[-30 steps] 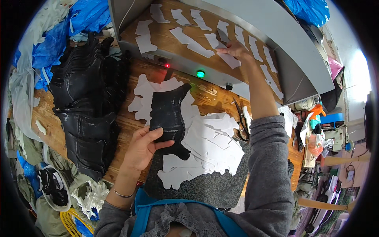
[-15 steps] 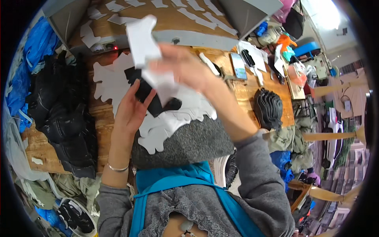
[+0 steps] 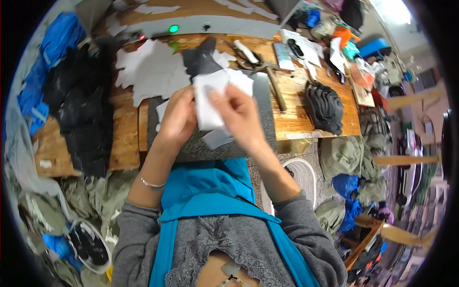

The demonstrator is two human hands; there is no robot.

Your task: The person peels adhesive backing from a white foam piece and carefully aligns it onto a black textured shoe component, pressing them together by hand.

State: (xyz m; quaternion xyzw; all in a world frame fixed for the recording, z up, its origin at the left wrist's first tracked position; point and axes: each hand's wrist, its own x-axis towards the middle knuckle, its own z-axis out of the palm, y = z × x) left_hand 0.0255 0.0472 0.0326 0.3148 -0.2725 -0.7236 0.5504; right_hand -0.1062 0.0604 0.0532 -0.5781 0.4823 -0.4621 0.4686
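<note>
A white cut-out piece (image 3: 204, 106) is held up over the dark grey slab (image 3: 264, 103). My left hand (image 3: 179, 117) grips its left edge, and my right hand (image 3: 239, 112) pinches it from the right, slightly smeared by motion. Just beyond them lies a black cut piece (image 3: 202, 56) with more white pieces beside and under it. A smaller pale strip (image 3: 217, 139) shows below my right hand; whether it joins the held piece I cannot tell. Overlapping white cut-outs (image 3: 155, 71) spread over the wooden table to the far left of my hands.
A hammer (image 3: 275, 88) lies right of the slab, near a phone (image 3: 283, 56). Farther right stands a stack of black curved pieces (image 3: 324, 107). Black padded material (image 3: 81, 110) heaps on the left. A grey-walled box with lights (image 3: 191, 29) borders the back; a white basket (image 3: 306, 182) sits below.
My right hand has come down and nearer, and both hands now hold a white piece together. The black piece has left my left hand for the slab's far side. The slab shows farther away.
</note>
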